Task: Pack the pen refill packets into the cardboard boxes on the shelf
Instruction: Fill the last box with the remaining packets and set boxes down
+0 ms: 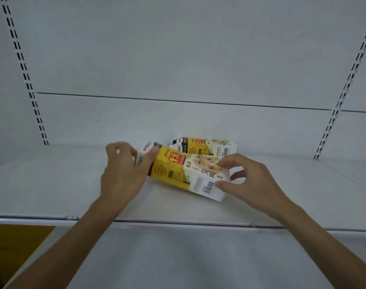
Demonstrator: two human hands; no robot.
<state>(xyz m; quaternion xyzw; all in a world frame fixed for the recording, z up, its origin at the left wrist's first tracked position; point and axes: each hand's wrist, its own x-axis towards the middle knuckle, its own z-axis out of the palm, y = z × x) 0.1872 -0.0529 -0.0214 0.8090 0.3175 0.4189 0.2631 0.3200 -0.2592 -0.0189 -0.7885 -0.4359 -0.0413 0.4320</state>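
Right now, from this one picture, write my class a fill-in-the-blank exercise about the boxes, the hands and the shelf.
1. Counting the near box and the far box, the shelf holds ____ boxes.
2. The right hand holds the end of the near box that bears the barcode; the ____ hand grips the other end.
3. The far box lies ____ the near box, closer to the back wall.

Missing words: two; left; behind.
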